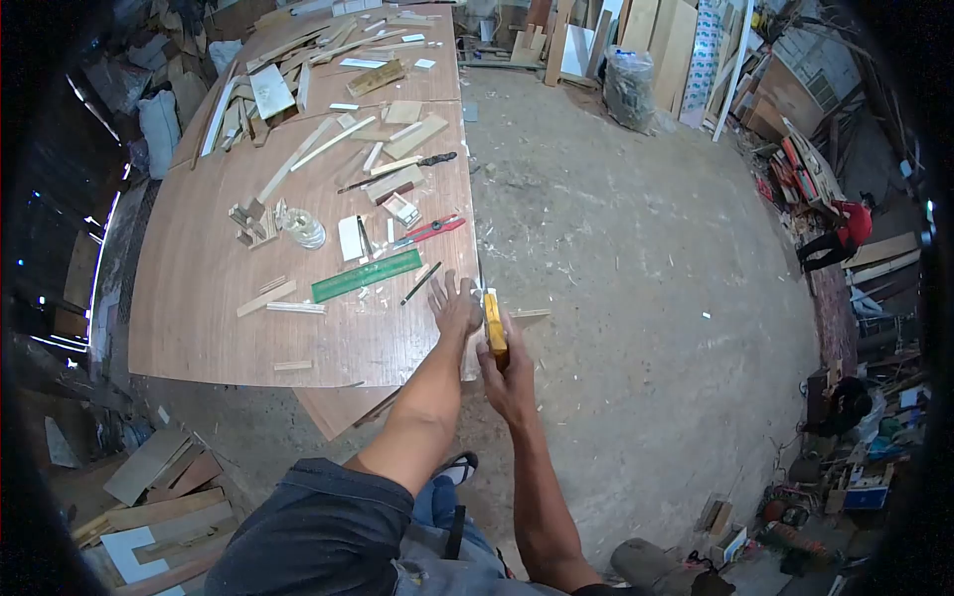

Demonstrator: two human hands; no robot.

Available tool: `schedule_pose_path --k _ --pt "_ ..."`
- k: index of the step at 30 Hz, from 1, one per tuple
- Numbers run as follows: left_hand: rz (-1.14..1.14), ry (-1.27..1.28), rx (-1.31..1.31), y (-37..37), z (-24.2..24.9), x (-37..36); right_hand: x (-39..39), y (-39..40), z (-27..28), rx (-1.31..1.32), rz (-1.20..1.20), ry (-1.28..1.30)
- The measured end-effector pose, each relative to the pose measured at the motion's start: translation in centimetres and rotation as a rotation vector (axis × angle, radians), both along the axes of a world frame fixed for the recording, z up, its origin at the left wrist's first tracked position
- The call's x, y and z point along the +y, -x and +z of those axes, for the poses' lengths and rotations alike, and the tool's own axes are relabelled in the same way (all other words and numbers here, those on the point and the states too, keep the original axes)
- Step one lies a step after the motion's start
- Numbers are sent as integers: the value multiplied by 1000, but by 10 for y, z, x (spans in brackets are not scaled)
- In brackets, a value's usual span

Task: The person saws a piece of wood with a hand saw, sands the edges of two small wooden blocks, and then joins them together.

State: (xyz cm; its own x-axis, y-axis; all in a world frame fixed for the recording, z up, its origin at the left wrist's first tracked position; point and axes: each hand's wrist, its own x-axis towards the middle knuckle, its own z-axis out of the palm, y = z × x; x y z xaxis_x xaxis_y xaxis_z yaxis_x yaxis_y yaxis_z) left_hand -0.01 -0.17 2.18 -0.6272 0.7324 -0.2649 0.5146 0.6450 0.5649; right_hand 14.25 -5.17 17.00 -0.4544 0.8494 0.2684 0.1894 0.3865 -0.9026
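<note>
My left hand point(454, 306) lies on the tabletop at its right edge, fingers stretched out and spread. Beside it, just past the edge, my right hand point(508, 372) is wrapped round the yellow handle of a saw point(495, 320). Its thin dark blade points away along the table edge. A narrow wood strip point(534, 314) sticks out to the right beyond my right hand; its other end is hidden. Left of my left hand lie a dark pencil point(421, 283) and a green ruler point(367, 275). A red utility knife point(429, 231) is farther up.
On the wooden table point(199, 318) stand a clear jar point(307, 230) and a small wooden holder point(254, 226). Wood offcuts point(268, 91) are heaped at the far end. A person in red point(853, 223) is at the far right, near stacked boards. A stuffed plastic bag point(629, 87) stands beyond the floor.
</note>
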Motion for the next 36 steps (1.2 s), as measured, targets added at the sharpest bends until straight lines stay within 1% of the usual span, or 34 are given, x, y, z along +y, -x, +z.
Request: schedule_pose_path --k 2,3,5,6,8,9,11,12,13,15,16,17,19,20,21,22,23,24,25,27,28,29,31,32,33,35,36 --pt "19 -19 5 -4 -2 -1 -2 -7 -27 -2 -22 -71" --pt "13 -9 1 -7 -5 -3 -4 -9 -18 -7 -28 -61" --pt "14 -23 20 -4 -7 -1 -7 -8 24 -279 22 339" --pt "14 -15 20 -4 -6 0 -14 -7 39 -271 26 341" --pt "14 -12 30 -2 -7 2 -29 -14 54 -139 -151 240" --pt "11 -10 32 -4 -7 0 -27 -12 48 -144 -151 245" --pt "8 -20 28 -4 -8 -2 -14 0 22 -197 -106 -63" --pt "-3 -9 17 -4 -5 -3 -4 9 18 -153 -41 100" --pt "-14 0 12 -2 -2 -2 -4 6 19 -152 -38 94" --pt "8 -15 24 -1 -5 2 -6 -1 32 -143 -94 264" --pt "27 -19 22 -3 -11 2 -13 -10 40 -136 -118 147" --pt "35 -17 13 -2 -13 3 -14 -9 44 -145 -111 148" --pt "3 -13 74 -4 -16 0 -17 -7 50 -168 -148 166" --pt "4 -18 72 -4 -14 -1 -4 2 25 -201 -121 196" --pt "11 -10 10 -4 -9 -2 0 4 30 -203 -120 189" --pt "22 -8 -46 -1 -4 2 5 7 35 -209 -61 175" --pt "26 -19 -38 2 1 5 11 12 38 -210 -2 162" --pt "20 1 -23 -3 1 0 2 6 37 -195 -86 160" --pt "20 11 -6 -2 1 2 -4 -1 39 -193 -85 157" --pt "37 7 -9 -6 -8 -4 -25 -16 64 -159 -121 193" --pt "23 0 9 -4 -10 -4 -15 -10 34 -102 -134 -64" --pt "8 -18 31 -3 -7 -1 -6 -4 22 -105 -141 -66" --pt "26 -59 39 -6 -6 1 10 8 18 -327 21 83" --pt "33 -37 33 -7 -6 1 9 3 20 -283 8 171" --pt "39 -14 31 -4 -1 2 0 -2 32 -267 10 166" --pt "34 -1 22 -6 -4 -3 -31 -28 56 -203 -83 421" --pt "30 -14 26 -6 -9 -5 -36 -34 59 -212 -94 459"
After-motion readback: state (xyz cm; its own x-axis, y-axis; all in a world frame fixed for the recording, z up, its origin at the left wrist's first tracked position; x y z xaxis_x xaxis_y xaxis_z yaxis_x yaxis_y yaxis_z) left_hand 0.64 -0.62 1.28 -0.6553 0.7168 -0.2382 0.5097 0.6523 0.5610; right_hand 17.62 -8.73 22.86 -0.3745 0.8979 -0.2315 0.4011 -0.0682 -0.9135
